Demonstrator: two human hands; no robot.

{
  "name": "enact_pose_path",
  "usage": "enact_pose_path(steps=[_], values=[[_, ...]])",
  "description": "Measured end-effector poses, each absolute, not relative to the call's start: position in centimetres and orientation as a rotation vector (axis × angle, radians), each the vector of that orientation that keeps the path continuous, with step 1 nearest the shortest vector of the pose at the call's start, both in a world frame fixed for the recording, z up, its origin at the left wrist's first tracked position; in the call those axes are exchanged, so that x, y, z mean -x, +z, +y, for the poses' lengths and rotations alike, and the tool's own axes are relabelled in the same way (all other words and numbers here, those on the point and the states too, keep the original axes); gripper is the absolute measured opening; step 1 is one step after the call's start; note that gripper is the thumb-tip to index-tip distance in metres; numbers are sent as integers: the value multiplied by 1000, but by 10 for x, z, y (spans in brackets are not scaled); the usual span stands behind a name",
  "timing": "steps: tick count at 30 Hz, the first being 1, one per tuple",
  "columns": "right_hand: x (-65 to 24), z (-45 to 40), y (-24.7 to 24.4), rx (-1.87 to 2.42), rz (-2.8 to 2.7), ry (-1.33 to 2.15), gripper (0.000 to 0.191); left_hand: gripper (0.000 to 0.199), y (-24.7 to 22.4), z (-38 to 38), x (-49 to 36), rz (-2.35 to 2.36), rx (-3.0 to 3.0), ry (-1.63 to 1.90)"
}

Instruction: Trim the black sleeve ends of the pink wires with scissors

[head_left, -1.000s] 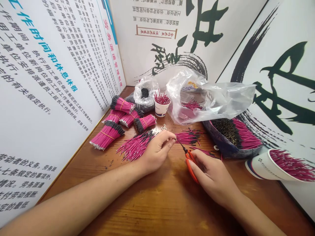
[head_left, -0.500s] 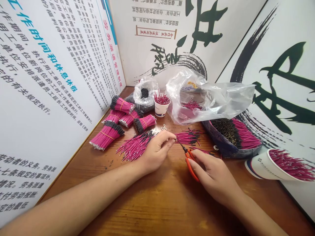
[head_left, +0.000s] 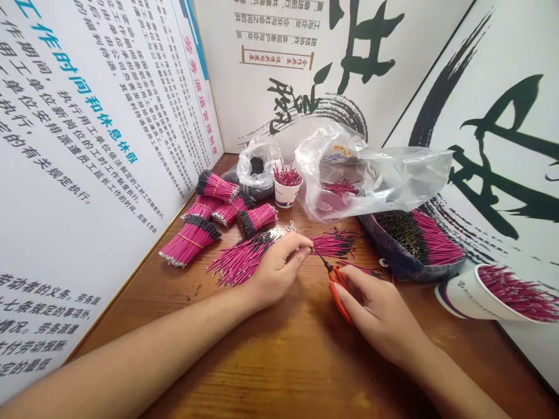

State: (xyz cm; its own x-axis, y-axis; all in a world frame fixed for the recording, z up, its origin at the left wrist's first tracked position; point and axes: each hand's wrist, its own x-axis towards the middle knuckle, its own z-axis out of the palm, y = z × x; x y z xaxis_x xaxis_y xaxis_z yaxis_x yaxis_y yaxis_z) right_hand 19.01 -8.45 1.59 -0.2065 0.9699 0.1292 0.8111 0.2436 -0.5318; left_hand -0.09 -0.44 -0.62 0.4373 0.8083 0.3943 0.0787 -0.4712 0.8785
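Snips [head_left: 338,294]: orange-handled, grasped in the right hand [head_left: 379,314], tips just beside the left hand [head_left: 277,270].
Left fingertips: pinched together, anything held too fine to tell.
Position: left hand's heel against loose black-tipped magenta wires [head_left: 238,262], lying on the wooden bench [head_left: 279,372] near banded wire bundles [head_left: 190,238].

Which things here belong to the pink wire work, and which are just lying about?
Part of the work: left hand at loose black-tipped pink wires; right hand holding orange-handled snips; banded pink wire bundles; white paper cup of wires.

Lying about: crumpled clear plastic bag; small metal rings; white printed wall panels.
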Motion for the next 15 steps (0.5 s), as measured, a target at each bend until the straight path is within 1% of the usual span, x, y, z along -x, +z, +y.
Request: enact_pose_path(steps=[15], values=[[-191,-83,16,1628,-2094,458,28,18,-5,-4,1,758,-1852,1056]])
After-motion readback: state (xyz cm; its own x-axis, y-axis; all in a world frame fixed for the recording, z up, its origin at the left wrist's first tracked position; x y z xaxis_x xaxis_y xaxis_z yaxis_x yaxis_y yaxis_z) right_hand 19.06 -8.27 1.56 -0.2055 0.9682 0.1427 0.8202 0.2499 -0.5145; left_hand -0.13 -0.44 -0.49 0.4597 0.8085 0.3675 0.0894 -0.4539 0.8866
